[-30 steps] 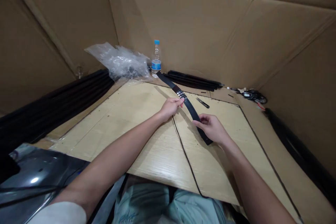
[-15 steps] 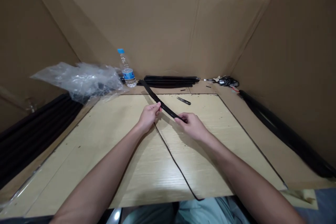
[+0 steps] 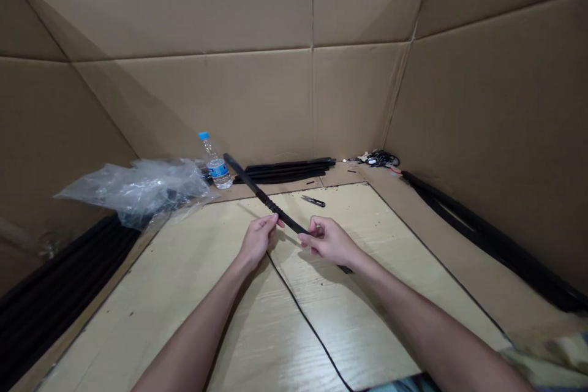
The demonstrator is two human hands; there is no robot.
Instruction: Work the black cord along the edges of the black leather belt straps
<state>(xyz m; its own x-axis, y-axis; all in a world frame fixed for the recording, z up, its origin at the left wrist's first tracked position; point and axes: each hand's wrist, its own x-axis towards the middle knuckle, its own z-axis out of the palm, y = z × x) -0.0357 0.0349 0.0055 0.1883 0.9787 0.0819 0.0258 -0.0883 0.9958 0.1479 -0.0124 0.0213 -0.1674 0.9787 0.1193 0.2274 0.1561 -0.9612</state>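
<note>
A long black fabric-like tube (image 3: 248,181) is held slantwise above the board, its far end raised and its surface bunched near the middle. My left hand (image 3: 258,239) pinches it just below the bunched part. Further down, my right hand (image 3: 328,240) grips the tube between thumb and fingers, and the tube's near end sticks out beneath that hand. A thin black cord (image 3: 301,306) runs from under my left hand across the board to its front edge. Beyond my hands lie small black thread snips (image 3: 313,201).
A pale wooden board (image 3: 184,275) covers the tabletop, with cardboard walls around it. At the back stand a water bottle (image 3: 217,168), a clear plastic bag (image 3: 138,190) and stacked black tubes (image 3: 289,170). More black tubes (image 3: 68,282) lie left; others (image 3: 496,242) lie right, near tangled cords (image 3: 379,159).
My view has tilted up. The right hand has shifted along the tube toward the left hand, so the near end now shows below it. The left hand keeps its pinch.
</note>
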